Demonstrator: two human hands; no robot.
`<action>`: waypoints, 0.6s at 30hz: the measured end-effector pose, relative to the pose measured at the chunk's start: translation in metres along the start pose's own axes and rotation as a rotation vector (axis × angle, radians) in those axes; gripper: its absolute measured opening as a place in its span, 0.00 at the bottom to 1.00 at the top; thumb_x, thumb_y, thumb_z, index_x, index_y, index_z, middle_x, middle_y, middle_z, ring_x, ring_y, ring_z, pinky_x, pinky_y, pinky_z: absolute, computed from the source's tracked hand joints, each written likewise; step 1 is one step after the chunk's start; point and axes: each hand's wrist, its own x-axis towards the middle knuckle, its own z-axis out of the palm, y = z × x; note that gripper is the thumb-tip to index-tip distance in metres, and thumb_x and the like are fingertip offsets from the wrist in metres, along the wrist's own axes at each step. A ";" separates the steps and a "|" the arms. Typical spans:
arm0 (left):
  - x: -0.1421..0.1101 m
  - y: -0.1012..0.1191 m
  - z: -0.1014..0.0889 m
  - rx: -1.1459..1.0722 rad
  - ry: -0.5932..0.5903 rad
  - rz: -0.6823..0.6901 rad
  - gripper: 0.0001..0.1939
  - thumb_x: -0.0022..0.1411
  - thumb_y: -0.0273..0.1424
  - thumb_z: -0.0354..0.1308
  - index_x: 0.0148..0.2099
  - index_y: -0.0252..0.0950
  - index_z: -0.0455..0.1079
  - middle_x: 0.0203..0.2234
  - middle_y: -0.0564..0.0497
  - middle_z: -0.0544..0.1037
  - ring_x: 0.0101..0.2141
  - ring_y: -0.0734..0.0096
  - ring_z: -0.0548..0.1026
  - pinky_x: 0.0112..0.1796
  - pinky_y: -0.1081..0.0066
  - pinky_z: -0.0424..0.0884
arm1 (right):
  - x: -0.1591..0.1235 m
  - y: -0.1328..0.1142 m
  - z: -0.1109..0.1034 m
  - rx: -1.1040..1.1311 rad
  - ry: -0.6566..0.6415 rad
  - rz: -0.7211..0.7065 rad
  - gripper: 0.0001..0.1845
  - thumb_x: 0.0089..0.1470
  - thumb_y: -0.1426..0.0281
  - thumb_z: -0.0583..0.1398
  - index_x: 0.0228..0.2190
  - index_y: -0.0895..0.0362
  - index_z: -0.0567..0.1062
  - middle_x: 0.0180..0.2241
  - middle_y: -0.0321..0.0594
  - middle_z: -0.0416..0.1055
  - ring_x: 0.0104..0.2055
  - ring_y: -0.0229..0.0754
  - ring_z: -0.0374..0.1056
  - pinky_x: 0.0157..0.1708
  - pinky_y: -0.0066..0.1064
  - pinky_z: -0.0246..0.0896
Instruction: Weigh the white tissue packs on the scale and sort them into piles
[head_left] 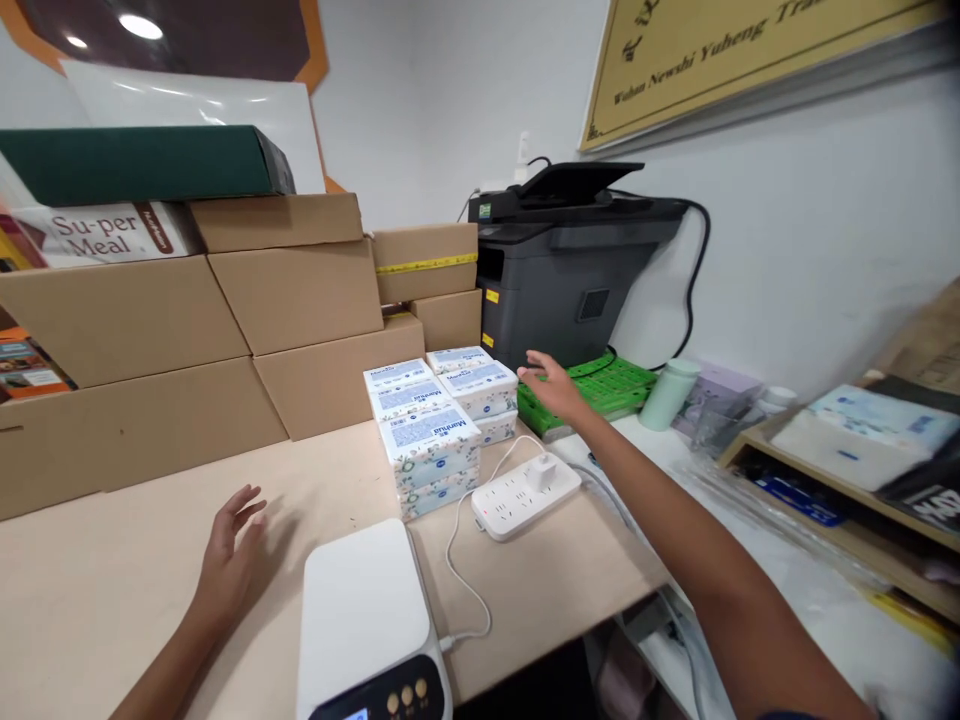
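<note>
My right hand (553, 385) reaches out beside the stacked tissue packs (480, 380), fingers apart and holding nothing. It hovers near the right-hand stack and the green plastic crate (611, 385). A second stack of white-and-blue tissue packs (431, 430) stands just left of the first. Over the table at left, my left hand (232, 545) is open, its fingers loosely curved and nothing in them. Between my arms lies a white digital scale (364, 600) with a dark button panel and a lit display; its platform is bare. A white cable links it toward the power strip (525, 495).
Cardboard boxes (315, 300) line the table's back and left. A dark printer (562, 270) stands behind the crate. On the right-hand surface are a pale green bottle (670, 393) and a wooden shelf (840, 535). The table's front edge drops off near the power strip.
</note>
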 end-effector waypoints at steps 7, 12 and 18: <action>-0.022 0.061 0.032 -0.227 -0.330 0.209 0.37 0.68 0.55 0.58 0.73 0.47 0.62 0.77 0.46 0.59 0.75 0.45 0.57 0.72 0.50 0.58 | -0.099 -0.018 0.009 0.239 0.081 -0.150 0.51 0.60 0.38 0.60 0.73 0.49 0.56 0.74 0.54 0.59 0.76 0.55 0.58 0.72 0.51 0.58; -0.032 0.105 0.090 -0.457 -0.458 0.116 0.51 0.64 0.64 0.54 0.80 0.46 0.48 0.81 0.47 0.43 0.79 0.51 0.40 0.75 0.50 0.49 | -0.127 -0.028 0.050 0.365 -0.034 0.054 0.57 0.60 0.35 0.57 0.77 0.47 0.46 0.78 0.47 0.49 0.80 0.50 0.47 0.76 0.48 0.50; 0.008 0.129 0.079 -0.523 -0.114 0.016 0.48 0.70 0.62 0.39 0.82 0.41 0.39 0.81 0.46 0.36 0.79 0.63 0.39 0.76 0.57 0.44 | -0.117 -0.012 0.048 0.298 0.034 0.134 0.56 0.65 0.35 0.46 0.76 0.45 0.23 0.81 0.34 0.24 0.82 0.44 0.26 0.80 0.45 0.34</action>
